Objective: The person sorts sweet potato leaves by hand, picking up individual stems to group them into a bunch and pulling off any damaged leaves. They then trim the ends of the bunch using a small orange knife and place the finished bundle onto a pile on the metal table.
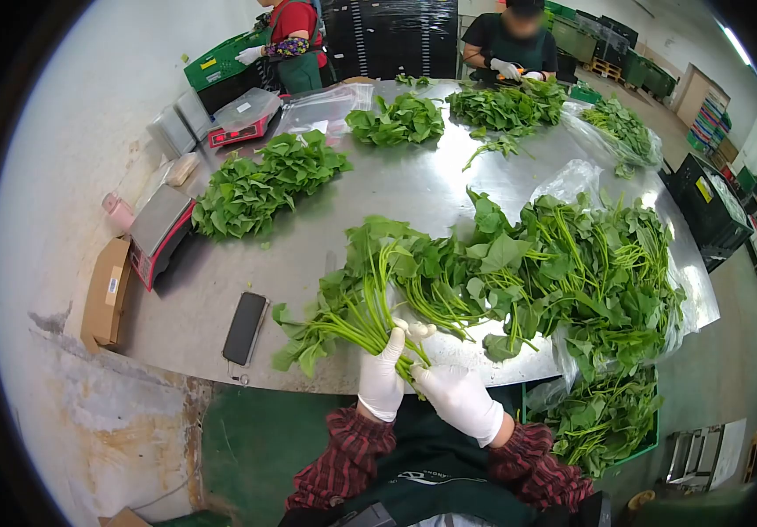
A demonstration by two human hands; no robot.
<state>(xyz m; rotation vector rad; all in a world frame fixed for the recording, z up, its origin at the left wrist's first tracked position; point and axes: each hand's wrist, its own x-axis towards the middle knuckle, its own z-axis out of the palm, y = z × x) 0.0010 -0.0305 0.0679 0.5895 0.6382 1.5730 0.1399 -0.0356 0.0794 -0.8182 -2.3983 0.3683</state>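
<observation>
My left hand [383,379], in a white glove, is closed round a bunch of leafy greens [356,321] with long green stems. The bunch's leaves fan out to the left and away from me over the metal table. My right hand [462,402], gloved too, is closed at the lower stem ends near the table's front edge. Its fingertips are partly hidden. Just beyond and to the right lies a large heap of the same greens [580,272], partly on clear plastic. A black phone [245,328] rests flat on the table left of my hands.
Leafy piles [268,184] lie across the metal table [308,237]. Red scales [160,230] stand along its left side. A green crate [633,422] of greens is below the right front edge. Two other people [519,44] work at the far side.
</observation>
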